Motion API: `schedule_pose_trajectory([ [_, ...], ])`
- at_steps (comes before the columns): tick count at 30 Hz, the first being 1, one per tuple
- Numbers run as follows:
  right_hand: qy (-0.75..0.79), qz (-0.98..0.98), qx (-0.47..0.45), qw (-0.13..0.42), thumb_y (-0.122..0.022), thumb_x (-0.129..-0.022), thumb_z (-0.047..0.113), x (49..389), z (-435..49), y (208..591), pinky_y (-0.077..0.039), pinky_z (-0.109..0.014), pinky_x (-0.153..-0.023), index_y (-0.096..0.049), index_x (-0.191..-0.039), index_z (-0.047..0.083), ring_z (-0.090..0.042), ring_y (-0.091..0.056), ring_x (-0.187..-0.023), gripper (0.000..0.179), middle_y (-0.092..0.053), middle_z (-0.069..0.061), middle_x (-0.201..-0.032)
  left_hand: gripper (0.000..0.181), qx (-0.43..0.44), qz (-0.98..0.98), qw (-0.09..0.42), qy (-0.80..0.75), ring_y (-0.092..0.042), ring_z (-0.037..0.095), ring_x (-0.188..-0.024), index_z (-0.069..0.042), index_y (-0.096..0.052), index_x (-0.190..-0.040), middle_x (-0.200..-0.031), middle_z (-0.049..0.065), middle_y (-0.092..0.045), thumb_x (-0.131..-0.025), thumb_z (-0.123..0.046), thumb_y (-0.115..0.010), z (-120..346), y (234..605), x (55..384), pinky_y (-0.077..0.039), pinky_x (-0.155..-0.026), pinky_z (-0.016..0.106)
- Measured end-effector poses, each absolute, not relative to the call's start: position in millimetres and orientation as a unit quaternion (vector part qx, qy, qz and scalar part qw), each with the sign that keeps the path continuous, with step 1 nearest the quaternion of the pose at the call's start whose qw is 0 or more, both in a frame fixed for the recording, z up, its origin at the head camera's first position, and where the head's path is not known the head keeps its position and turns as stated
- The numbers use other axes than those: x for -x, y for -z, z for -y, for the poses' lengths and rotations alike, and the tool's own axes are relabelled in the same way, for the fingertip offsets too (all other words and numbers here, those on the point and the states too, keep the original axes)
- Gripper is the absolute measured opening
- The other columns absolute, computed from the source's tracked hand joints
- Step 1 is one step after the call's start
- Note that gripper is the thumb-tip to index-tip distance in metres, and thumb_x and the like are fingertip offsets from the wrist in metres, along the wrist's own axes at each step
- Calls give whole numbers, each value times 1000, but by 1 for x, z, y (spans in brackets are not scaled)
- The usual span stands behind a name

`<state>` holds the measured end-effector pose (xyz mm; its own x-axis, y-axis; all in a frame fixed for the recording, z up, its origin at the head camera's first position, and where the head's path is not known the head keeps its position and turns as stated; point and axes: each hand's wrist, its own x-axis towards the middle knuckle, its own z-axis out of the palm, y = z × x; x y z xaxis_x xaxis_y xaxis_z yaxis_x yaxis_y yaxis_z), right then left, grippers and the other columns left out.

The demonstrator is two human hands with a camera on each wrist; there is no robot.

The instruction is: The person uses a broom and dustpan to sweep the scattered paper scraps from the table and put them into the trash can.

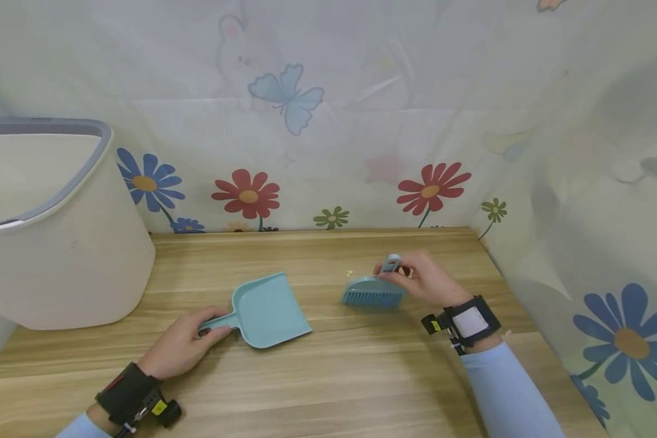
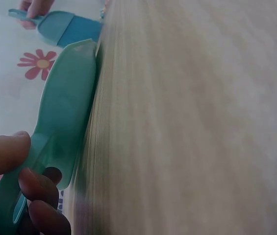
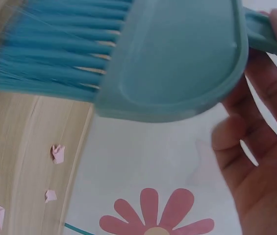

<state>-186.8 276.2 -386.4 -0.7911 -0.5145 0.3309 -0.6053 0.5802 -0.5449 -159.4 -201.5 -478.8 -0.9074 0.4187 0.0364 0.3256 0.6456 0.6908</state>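
Head view, left of centre: a blue-green dustpan [image 1: 268,310], its handle towards the lower left, its wide lip facing right. Left hand [image 1: 183,344] comes in from the lower left of the frame; grip closed round the dustpan's handle. Left wrist view agrees: thumb on one side of the handle, fingers curled at the other. Lip lies close to the wood-grain surface [image 1: 317,389]; cannot tell whether it touches all along.

Right of centre: a brush [image 1: 373,291] in a like colour, bristles a deeper blue, pointing down the frame. Right hand [image 1: 427,280] reaches in from the right; grip holding the brush by its looped handle. Bristles blurred in the right wrist view, upper left; contact with the surface cannot be told. Brush and dustpan near each other, not touching.

Small pale scraps [image 1: 350,273] on the surface, just beyond the brush's upper left edge in the head view. Right wrist view shows several, pinkish and separate, at lower left.

Far left, upper half: a tall white bin [image 1: 87,255] with grey rim, cut by the frame edge. Behind, a sheet [image 1: 356,73] printed with flowers and a butterfly. Light blue sleeve [image 1: 509,389] at lower right.
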Motion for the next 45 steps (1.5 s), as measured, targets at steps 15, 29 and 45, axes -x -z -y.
schedule_pose_trajectory([
  [15,-250,880,-223,337,-85,-83,3,213,-294,396,-52,-37,-63,-81,-103,8,-20,-68,-76,21,-79,-7,-89,31,-198,-906,68,-368,-61,10,-96,-17,-69,-129,-123,-1,-73,-104,-35,-65,202,478,157,-49,-80,23],
  [29,-188,916,-146,324,-84,-87,11,240,-333,418,-53,-40,-64,-82,-105,10,-25,-70,-73,17,-77,-8,-82,46,-189,-903,73,-378,-55,5,-77,-13,-69,-134,-126,4,-73,-101,-45,-65,204,482,158,-44,-67,22],
  [45,-199,902,-212,319,-83,-89,16,190,-225,437,-52,-30,-60,-81,-106,13,-11,-66,-68,17,-79,-1,-90,47,-178,-901,75,-389,-41,4,-58,-14,-71,-132,-123,6,-74,-97,-45,-71,200,480,158,-38,-54,23],
])
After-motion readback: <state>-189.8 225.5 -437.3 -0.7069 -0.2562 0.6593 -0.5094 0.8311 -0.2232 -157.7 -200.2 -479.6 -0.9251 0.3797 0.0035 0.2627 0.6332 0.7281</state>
